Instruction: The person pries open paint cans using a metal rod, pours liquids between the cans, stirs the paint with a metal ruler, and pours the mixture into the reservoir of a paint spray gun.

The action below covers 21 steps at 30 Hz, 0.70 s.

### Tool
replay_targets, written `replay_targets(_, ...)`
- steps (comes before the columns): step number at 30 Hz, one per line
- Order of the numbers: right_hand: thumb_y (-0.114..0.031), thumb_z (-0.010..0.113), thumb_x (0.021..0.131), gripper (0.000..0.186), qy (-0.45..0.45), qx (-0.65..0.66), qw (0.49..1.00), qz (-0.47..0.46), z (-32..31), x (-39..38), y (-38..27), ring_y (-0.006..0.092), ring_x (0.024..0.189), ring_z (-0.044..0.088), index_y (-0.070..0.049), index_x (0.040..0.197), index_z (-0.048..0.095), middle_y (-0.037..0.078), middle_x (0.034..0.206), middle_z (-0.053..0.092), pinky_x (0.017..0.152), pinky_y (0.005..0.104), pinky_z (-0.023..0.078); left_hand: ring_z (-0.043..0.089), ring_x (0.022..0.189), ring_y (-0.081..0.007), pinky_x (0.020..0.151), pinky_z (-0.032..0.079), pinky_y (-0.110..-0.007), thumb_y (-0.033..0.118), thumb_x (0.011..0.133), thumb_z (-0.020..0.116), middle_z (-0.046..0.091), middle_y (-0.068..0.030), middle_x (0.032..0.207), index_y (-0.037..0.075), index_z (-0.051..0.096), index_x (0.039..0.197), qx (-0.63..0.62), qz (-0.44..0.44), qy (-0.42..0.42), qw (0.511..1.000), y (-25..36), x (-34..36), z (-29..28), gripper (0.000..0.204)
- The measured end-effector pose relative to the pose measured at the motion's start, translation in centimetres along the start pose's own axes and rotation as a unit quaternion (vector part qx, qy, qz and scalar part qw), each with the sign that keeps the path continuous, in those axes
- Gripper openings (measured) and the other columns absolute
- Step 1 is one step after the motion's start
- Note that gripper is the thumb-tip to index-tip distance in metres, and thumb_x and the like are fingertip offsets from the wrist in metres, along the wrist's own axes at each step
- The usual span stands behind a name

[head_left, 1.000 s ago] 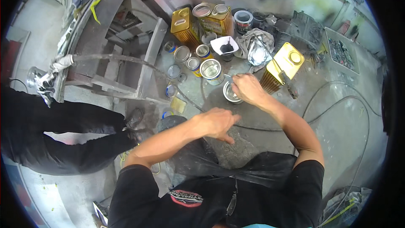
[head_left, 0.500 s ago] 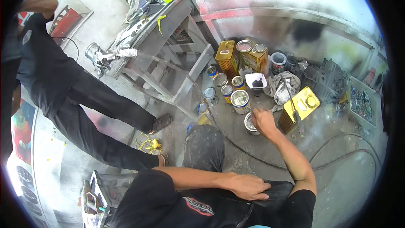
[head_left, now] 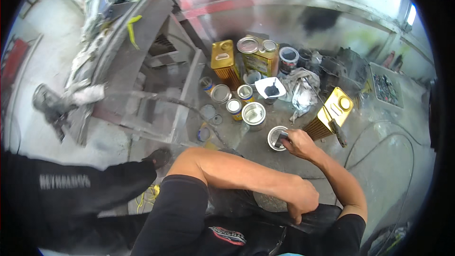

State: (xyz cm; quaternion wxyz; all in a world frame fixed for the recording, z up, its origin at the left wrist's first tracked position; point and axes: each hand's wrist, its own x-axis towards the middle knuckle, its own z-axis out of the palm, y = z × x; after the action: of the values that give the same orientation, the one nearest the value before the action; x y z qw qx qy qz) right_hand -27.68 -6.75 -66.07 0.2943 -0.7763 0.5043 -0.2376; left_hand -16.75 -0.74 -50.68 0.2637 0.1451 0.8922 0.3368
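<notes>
My right hand (head_left: 303, 144) reaches over a round metal can (head_left: 271, 143) on the floor. A small dark grey flat piece (head_left: 281, 139) is pinched in its fingers at the can's mouth; its exact kind is unclear. My left hand (head_left: 304, 198) is curled low over my dark-clothed lap, near my right forearm, and whatever its fingers may hold is hidden. Just behind the round can stands an open silver can (head_left: 254, 115). A gold rectangular tin (head_left: 332, 113) is right of my right hand, with a thin tool with a dark handle (head_left: 337, 133) lying across it.
Several smaller cans (head_left: 234, 106) and more gold tins (head_left: 224, 61) stand farther back, beside a white paper-lined cup with black contents (head_left: 271, 88). A grey rag (head_left: 303, 89) lies by them. A workbench (head_left: 137, 61) and another person's black-clothed leg (head_left: 95, 180) are left; a hose (head_left: 379, 125) curves at right.
My view has shifted to the right. My left hand has lifted from lying flat on my lap and curled. The grey piece in my right hand now shows over the can.
</notes>
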Motion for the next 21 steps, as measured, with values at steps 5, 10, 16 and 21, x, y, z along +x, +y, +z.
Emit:
replay_targets(5,-0.016,0.068,0.087,0.016,0.029,-0.151,0.986,0.067,-0.6,1.2,0.0,0.0426,0.082,0.070,-0.001,0.090,0.069,0.022,0.091,0.071,0.073,0.0525,0.057,0.075,0.089,-0.0361,0.078,0.060,-0.048,0.031,0.085,0.079,0.076,-0.0201,0.089,0.002,0.078,0.088,0.008,-0.065,-0.097,0.993,-3.9,-3.7,-1.3,0.030)
replay_targets(10,-0.018,0.069,0.085,0.024,0.006,-0.048,0.992,0.117,1.7,2.9,-0.1,0.0404,0.094,0.070,-0.005,0.104,0.073,0.020,0.101,0.072,0.081,0.0509,0.056,0.073,0.090,-0.0425,0.080,0.059,-0.050,0.043,0.088,0.078,0.074,-0.0235,0.087,-0.002,0.072,0.105,0.051,0.039,-0.056,0.996,-7.2,-3.6,-0.2,0.049)
replay_targets(16,-0.020,0.064,0.084,0.015,0.014,-0.184,0.980,0.075,3.7,3.6,-0.5,0.0370,0.085,0.073,-0.008,0.088,0.072,0.014,0.087,0.074,0.077,0.0522,0.055,0.071,0.091,-0.0467,0.081,0.057,-0.053,0.052,0.090,0.074,0.072,-0.0292,0.090,-0.006,0.062,0.128,0.077,0.095,-0.108,0.987,-6.4,-3.4,-1.0,0.070)
replay_targets(21,-0.021,0.064,0.085,0.016,0.115,-0.122,0.978,0.123,3.8,1.3,0.3,0.0400,0.085,0.072,-0.007,0.087,0.071,0.016,0.085,0.073,0.075,0.0539,0.055,0.072,0.096,-0.0444,0.084,0.058,-0.051,0.053,0.088,0.075,0.073,-0.0286,0.097,-0.006,0.061,0.130,0.111,0.115,-0.160,0.974,-5.6,-1.5,-1.0,0.074)
